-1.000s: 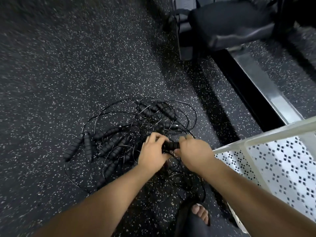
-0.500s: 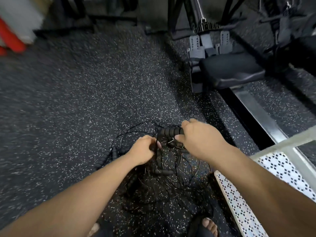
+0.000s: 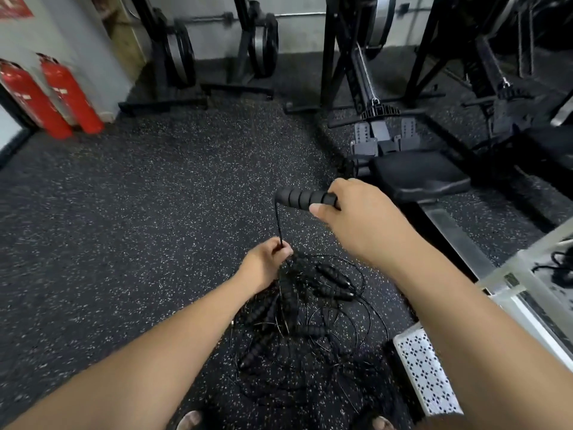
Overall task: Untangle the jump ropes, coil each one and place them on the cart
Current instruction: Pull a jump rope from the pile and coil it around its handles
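Observation:
A tangle of black jump ropes (image 3: pixel 305 318) with ribbed foam handles lies on the speckled floor in front of me. My right hand (image 3: pixel 356 218) grips one black foam handle (image 3: pixel 305 198), lifted well above the pile. Its thin cord (image 3: pixel 278 225) runs down to my left hand (image 3: pixel 266 262), which pinches the cord just above the tangle. The white cart (image 3: pixel 527 274) stands at the right edge, with black cord lying on its shelf.
A rowing machine with a black seat (image 3: pixel 418 175) stands right behind my right hand. Weight racks (image 3: pixel 176 57) line the back wall. Two red fire extinguishers (image 3: pixel 49 94) stand at the far left. The cart's perforated lower shelf (image 3: pixel 424 370) is at lower right. My sandalled feet show at the bottom.
My right hand has risen up and away from the pile with the handle, drawing its cord taut. My left hand shifted from the handle to the cord. My view tilted up.

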A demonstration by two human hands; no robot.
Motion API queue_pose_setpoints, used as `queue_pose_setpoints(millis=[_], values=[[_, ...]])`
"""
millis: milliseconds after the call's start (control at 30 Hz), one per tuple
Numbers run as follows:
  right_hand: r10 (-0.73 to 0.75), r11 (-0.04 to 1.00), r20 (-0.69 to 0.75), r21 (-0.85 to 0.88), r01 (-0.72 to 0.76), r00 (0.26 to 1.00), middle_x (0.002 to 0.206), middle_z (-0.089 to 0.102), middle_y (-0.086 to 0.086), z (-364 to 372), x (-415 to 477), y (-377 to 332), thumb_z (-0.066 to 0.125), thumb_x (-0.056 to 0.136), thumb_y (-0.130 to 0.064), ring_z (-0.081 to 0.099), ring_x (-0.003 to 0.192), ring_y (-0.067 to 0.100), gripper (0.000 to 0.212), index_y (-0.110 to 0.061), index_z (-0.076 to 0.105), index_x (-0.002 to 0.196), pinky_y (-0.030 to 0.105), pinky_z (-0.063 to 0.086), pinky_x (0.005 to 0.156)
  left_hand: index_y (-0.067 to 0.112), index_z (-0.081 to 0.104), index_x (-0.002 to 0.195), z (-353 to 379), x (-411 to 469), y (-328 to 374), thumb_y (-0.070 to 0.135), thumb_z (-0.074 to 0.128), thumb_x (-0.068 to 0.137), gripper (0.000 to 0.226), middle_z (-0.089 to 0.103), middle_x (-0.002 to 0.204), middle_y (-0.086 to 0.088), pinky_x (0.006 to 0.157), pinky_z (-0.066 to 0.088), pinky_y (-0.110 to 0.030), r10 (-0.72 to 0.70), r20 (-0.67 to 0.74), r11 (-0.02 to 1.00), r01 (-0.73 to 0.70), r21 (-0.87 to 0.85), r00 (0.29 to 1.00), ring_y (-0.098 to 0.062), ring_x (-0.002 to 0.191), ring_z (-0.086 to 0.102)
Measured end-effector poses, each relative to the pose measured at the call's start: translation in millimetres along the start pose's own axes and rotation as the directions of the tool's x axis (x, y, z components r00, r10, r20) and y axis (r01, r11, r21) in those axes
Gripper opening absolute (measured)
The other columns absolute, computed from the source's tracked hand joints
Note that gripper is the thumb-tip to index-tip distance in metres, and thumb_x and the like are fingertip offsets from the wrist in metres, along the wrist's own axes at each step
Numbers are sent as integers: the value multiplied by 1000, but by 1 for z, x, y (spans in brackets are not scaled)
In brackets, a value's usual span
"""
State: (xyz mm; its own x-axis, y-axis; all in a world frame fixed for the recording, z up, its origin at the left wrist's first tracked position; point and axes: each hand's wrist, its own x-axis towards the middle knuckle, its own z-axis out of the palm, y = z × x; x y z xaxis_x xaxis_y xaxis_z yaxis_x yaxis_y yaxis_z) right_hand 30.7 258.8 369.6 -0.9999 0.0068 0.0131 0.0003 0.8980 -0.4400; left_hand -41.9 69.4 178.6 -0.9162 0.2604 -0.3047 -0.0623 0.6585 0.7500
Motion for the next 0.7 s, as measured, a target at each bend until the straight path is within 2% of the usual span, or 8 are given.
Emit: queue_pose_setpoints(millis=[67, 233, 300, 367, 433, 533, 633, 700], values=[[-2, 999, -59, 49, 4, 998, 91, 51, -2, -11, -4, -10, 59, 108, -47, 52, 77, 20, 32, -21, 49, 92, 40, 34, 63, 26, 67, 109, -3, -6, 2, 33, 52, 112, 17, 73, 106, 0, 80, 48, -32, -34, 2, 998, 34, -62, 999, -13, 88, 62], [37, 980, -154, 201, -5, 987, 94, 61, 1, -23, -12, -22, 60, 108, -47, 60, 81, 22, 30, -17, 58, 101, 38, 38, 62, 37, 70, 103, -8, -19, -1, 44, 49, 111, 23, 75, 103, 13, 93, 55, -37, -18, -65, 1000, 16, -27, 998, -11, 96, 70], [64, 967, -177, 254, -17, 982, 93, 61, 1, -20, -14, -24, 60, 108, -47, 58, 79, 19, 30, -19, 55, 98, 35, 35, 59, 37, 73, 99, -14, -20, 2, 40, 51, 111, 26, 78, 99, 13, 79, 54, -29, 3, -143, 1000, -6, -20, 990, -6, 83, 70], [119, 929, -169, 366, -50, 978, 92, 63, -1, -9, -15, -20, 61, 107, -49, 57, 78, 14, 29, -22, 55, 98, 32, 36, 60, 35, 77, 98, -24, -21, 10, 36, 56, 111, 25, 78, 90, 12, 59, 44, -19, 50, -231, 999, -50, 6, 972, 2, 63, 63], [179, 860, -86, 497, -114, 980, 92, 68, -3, 5, -15, -14, 67, 103, -46, 60, 76, 14, 23, -24, 57, 102, 33, 41, 63, 30, 81, 101, -34, -24, 23, 31, 59, 110, 23, 77, 91, 15, 56, 43, -16, 61, -277, 998, -66, -8, 959, 5, 67, 66], [215, 805, 77, 550, -221, 974, 89, 70, -2, 33, -14, -4, 75, 92, -29, 58, 71, 16, 19, -24, 60, 103, 34, 44, 65, 31, 82, 100, -48, -28, 39, 32, 62, 109, 22, 79, 96, 19, 71, 54, -29, 53, -337, 996, -72, -44, 940, -9, 86, 74], [280, 695, 202, 631, -344, 938, 78, 68, -2, 66, -9, 4, 77, 82, -15, 57, 70, 17, 19, -16, 63, 95, 35, 46, 68, 35, 82, 98, -61, -33, 54, 34, 63, 108, 21, 78, 91, 23, 76, 60, -36, 107, -376, 988, -142, -67, 920, -5, 82, 73], [320, 597, 238, 701, -391, 917, 72, 67, -1, 85, -3, 7, 77, 81, -12, 58, 69, 20, 14, -15, 65, 89, 36, 47, 68, 37, 81, 99, -67, -39, 64, 32, 62, 108, 21, 78, 91, 25, 81, 62, -35, 141, -364, 976, -191, -104, 921, -1, 83, 74]])
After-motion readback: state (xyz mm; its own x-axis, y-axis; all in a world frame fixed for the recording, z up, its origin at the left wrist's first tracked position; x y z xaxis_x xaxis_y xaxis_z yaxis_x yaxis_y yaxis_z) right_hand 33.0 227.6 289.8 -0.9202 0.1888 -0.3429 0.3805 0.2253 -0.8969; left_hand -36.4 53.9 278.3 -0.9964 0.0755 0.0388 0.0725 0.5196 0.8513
